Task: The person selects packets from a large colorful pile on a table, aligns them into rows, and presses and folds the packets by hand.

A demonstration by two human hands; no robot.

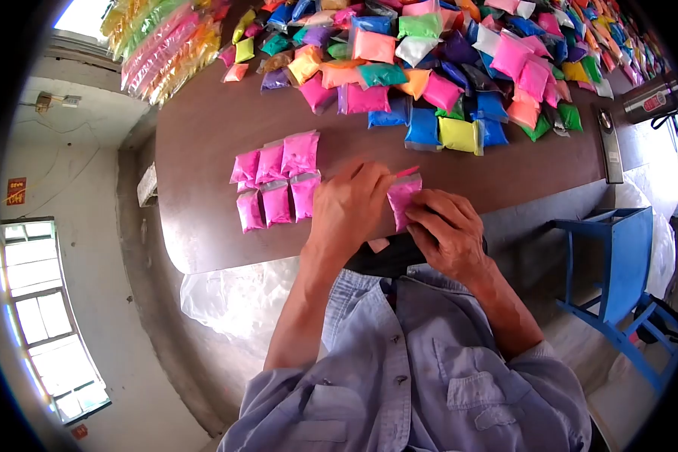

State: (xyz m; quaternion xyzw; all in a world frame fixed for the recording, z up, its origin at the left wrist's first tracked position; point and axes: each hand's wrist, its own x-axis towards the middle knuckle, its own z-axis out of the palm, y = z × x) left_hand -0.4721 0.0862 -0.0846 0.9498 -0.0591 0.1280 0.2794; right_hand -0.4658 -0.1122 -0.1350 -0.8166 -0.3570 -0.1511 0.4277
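Observation:
My right hand [450,230] grips a small clear packet with bright pink filling [401,197] between thumb and fingers, near the table's front edge. My left hand [348,202] is closed and a little blurred, just left of that packet. A thin red stick-like tool [407,171] juts from its fingers across the packet's top edge; its exact kind is unclear. Beside my left hand, several filled pink packets [270,160] lie on the brown table [196,151] in two rows.
A large heap of packets in many colours [422,68] covers the far side of the table. Flat clear bags [162,49] are piled at the back left. A flask [653,98] lies at the right; a blue stool [627,264] stands below.

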